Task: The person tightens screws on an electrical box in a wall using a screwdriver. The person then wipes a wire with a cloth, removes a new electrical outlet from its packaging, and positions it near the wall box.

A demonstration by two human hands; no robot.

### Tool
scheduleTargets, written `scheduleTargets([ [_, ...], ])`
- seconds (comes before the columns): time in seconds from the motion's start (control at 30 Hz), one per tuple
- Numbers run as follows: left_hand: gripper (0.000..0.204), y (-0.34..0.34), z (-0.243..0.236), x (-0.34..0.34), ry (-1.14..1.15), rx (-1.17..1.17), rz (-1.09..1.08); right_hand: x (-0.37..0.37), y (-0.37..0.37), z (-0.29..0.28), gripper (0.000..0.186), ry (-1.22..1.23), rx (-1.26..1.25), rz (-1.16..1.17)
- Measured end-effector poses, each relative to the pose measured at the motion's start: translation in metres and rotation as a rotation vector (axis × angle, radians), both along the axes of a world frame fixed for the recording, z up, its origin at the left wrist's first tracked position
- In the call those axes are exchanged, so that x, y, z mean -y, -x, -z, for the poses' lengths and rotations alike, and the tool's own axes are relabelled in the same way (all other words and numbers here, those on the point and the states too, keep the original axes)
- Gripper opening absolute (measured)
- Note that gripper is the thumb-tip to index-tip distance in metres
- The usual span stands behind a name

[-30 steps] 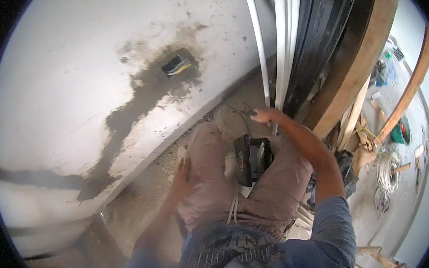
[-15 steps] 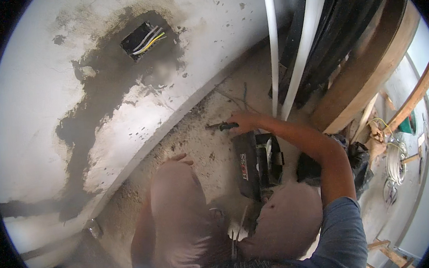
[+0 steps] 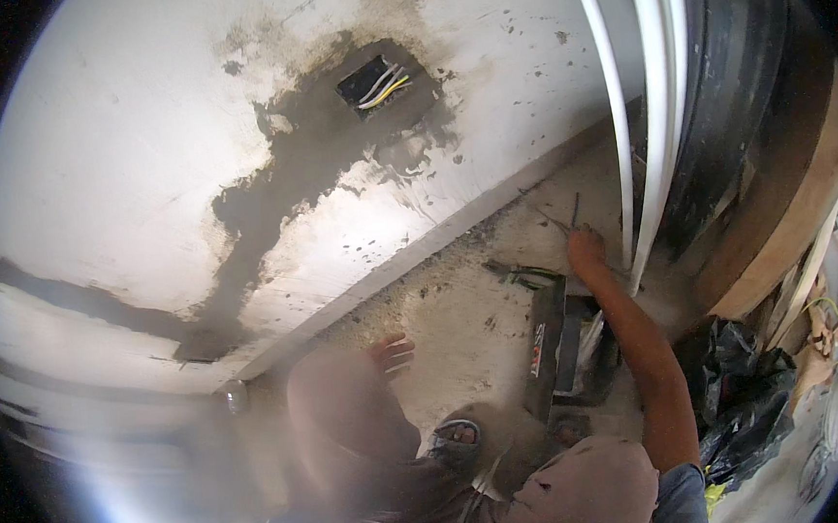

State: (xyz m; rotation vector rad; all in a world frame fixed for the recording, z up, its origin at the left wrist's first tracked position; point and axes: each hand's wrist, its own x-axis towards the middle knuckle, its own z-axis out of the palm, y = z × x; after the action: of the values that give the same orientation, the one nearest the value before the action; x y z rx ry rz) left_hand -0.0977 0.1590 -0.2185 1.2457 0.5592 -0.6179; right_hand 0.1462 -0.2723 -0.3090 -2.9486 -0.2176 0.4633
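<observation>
Beside the black box [image 3: 544, 350], pliers [image 3: 508, 272] are now released; right hand [image 3: 586, 248] is freed, grip indeterminable; left hand [image 3: 392, 353] is unclenched.

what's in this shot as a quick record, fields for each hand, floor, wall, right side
left hand: open, nothing visible in it, beside the left knee
right hand: at a thin dark item; grip unclear
floor: pliers-like tool by an open black box
wall: white, grey patch, recessed box with wires
right side: white tubes, black plastic bag
</observation>
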Motion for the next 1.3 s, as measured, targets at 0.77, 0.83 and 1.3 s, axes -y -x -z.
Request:
scheduleTargets([
  [0.77, 0.038, -0.157, -0.177, 0.160, -0.489, 0.659, 0.722, 0.084, 0.220, -0.226, 0.036, -1.245, 0.377, 0.161],
  [0.83, 0.045, -0.180, -0.203, 0.228, -0.432, 0.777, 0.880, 0.118, 0.271, -0.233, 0.039, -1.551, 0.342, 0.265],
  [1.3, 0.055, -0.058, -0.090, 0.501, -0.598, 1.686, 2.308, 0.279, 0.361, -0.199, 0.037, -0.823, 0.134, 1.058],
])
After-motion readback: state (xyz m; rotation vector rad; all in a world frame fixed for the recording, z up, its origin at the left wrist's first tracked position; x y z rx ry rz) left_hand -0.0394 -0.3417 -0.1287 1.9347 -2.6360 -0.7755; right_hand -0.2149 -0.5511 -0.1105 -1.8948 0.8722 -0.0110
